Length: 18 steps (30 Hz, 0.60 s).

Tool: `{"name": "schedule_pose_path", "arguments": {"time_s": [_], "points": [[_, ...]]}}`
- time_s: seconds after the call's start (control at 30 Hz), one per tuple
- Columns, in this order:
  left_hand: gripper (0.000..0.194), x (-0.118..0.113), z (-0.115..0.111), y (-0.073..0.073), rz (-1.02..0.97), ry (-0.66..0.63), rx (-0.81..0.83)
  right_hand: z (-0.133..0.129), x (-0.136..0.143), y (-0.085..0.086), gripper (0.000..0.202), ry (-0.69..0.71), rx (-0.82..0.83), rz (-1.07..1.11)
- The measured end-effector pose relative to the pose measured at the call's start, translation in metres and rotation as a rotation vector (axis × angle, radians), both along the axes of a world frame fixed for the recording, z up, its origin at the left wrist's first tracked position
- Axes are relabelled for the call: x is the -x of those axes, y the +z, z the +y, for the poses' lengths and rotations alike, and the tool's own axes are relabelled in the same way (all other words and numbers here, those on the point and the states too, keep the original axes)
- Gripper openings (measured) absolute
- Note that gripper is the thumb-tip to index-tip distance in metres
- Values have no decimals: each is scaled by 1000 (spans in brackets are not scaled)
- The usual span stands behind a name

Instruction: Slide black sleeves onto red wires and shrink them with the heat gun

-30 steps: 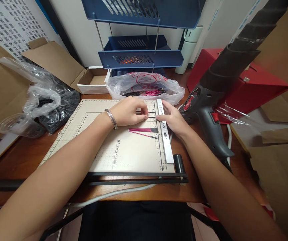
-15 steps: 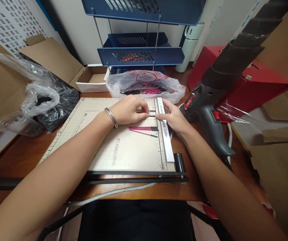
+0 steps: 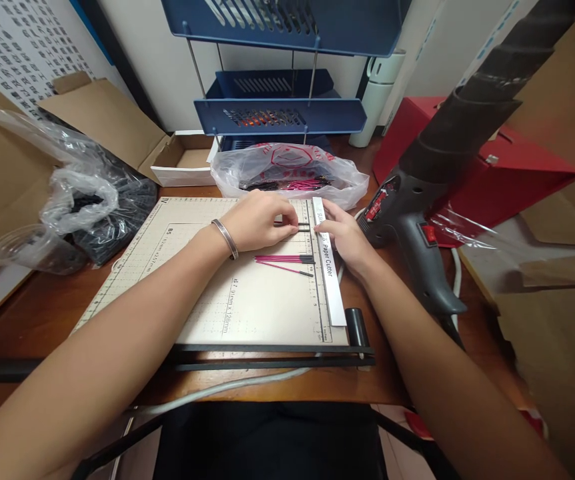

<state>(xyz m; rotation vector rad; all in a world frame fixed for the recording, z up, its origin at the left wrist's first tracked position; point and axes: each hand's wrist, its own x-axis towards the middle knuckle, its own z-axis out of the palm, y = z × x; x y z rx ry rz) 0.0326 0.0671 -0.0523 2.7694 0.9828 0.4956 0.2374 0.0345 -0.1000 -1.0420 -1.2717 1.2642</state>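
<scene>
On the cream board of a paper cutter (image 3: 262, 313), my left hand (image 3: 260, 223), with a bracelet at the wrist, pinches thin wires. Their black ends (image 3: 304, 227) stick out to the right of the fingertips; the rest is hidden by the hand. My right hand (image 3: 345, 235) rests at the white guide strip (image 3: 335, 293), thumb and index finger apart and reaching over it, the thumb tip near the black ends. Closer to me on the board lie several pink wires with black ends (image 3: 285, 259), one of them slightly askew from the others.
Behind the board sits a plastic bag (image 3: 337, 177) of pink and black wires, below a blue tiered rack (image 3: 280, 115). A heat gun (image 3: 417, 193) stands at right before a red box (image 3: 527, 160). At left are an open carton (image 3: 180, 175) and a bag of black pieces (image 3: 122, 213).
My right thumb has drawn back slightly to the right, away from the black wire ends. My left hand keeps its pinch in nearly the same spot. The view has shifted a little.
</scene>
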Motion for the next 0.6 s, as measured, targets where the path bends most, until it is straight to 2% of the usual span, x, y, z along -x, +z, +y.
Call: {"name": "schedule_pose_path", "arguments": {"time_s": [0.27,0.6], "points": [[16,-2,-2,2,64,45,-52,0,1,1,53,-8,-4,-14],[17,-2,-2,1,59,37,-88,0,0,-1,52,-2,6,-23]]}}
